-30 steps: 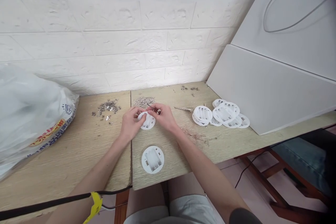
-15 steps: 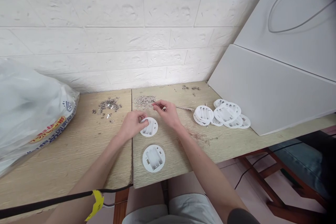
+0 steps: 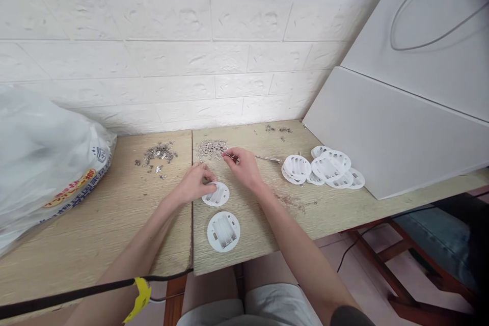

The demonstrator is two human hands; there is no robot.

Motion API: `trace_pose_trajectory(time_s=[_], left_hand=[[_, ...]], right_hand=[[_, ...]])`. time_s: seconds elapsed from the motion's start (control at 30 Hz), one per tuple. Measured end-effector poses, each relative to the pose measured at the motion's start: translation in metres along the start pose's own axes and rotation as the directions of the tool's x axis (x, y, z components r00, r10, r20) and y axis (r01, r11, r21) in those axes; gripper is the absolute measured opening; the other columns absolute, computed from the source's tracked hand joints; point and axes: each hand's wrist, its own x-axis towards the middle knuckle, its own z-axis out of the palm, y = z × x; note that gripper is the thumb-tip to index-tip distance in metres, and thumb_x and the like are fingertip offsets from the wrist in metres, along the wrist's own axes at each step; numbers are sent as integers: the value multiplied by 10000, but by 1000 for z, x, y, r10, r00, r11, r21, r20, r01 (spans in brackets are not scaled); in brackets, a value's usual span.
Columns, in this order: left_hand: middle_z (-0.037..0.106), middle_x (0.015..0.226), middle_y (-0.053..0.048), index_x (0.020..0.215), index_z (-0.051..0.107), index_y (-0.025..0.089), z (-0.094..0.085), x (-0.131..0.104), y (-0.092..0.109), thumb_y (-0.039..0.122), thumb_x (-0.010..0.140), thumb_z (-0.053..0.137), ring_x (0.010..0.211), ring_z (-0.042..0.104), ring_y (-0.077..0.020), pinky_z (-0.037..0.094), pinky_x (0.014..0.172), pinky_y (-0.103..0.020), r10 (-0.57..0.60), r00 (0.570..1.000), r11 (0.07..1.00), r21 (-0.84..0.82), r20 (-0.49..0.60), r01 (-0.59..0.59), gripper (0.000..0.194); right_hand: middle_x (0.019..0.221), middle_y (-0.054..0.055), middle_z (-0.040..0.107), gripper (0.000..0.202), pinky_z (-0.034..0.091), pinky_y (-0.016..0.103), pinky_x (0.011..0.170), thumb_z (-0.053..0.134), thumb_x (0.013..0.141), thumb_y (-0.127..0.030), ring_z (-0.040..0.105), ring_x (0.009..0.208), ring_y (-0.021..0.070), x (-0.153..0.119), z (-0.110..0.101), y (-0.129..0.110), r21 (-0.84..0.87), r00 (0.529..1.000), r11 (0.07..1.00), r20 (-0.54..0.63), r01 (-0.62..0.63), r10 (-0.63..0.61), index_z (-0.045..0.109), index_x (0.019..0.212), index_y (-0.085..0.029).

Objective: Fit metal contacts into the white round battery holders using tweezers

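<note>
At the far left of your wooden table (image 3: 114, 219), a printed plastic bag (image 3: 49, 147) bulges against the wall. Right of it lies a loose heap of dark metal pieces (image 3: 160, 152). Next comes your left hand (image 3: 196, 183), thumb and fingers pinching the far left edge of a white disc (image 3: 220, 196). Beyond that disc, a silver heap of small parts (image 3: 211, 148) spreads near the wall; on the near side, a second disc (image 3: 223, 232) lies flat. Your right hand (image 3: 241, 165) is closed around a thin metal tool (image 3: 231, 156), its tip at the silver heap's right edge; you cannot tell whether it touches a part. Further right lie another slim tool (image 3: 270, 159), then overlapping finished-looking discs (image 3: 330, 165) beside a white panel (image 3: 397, 132).
</note>
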Motion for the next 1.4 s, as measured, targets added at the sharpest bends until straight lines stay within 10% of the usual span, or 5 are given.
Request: trace_pose_trajectory(time_s=[0.37,0.57,0.87,1.2,1.4], left_hand=[[548,737,-33,683,659,193,8,0,-3,241,646,560,795,482,-207,384,763,-342,37,998,997,62,-50,-34,115],[560,709,-17,641,589,170,5,-1,-5,218,634,541,671,496,-156,402,640,-288,-28,992,985,-170,-123,7,67],[614,665,1,687,511,175,4,-1,-4,230,635,567,579,557,-125,409,527,-231,-249,951,820,-562,-183,107,94],[643,674,-12,737,574,167,9,5,-11,241,628,568,604,594,-143,434,548,-242,-295,936,800,-586,-194,130,131],[670,711,-41,756,645,152,10,5,-11,281,633,581,649,616,-165,456,577,-254,-325,927,785,-599,-186,155,190]], right_hand=[[905,74,677,203,427,268,752,453,853,-126,596,797,151,2,2,6,-99,999,995,35,-9,13,654,860,-154],[930,92,682,313,436,283,726,344,936,-237,611,782,174,24,-39,18,-227,990,965,-91,-129,111,609,1083,-156],[1095,193,627,380,420,331,791,410,833,-60,581,1018,271,72,-111,69,-764,842,484,-139,-426,521,628,1136,-133],[1071,261,618,335,443,358,752,430,787,-28,601,977,310,76,-105,88,-787,849,476,-109,-392,518,674,1014,-51],[933,163,672,234,416,304,723,467,820,-147,606,874,233,73,-96,59,-740,921,606,-47,-292,387,689,880,-106]])
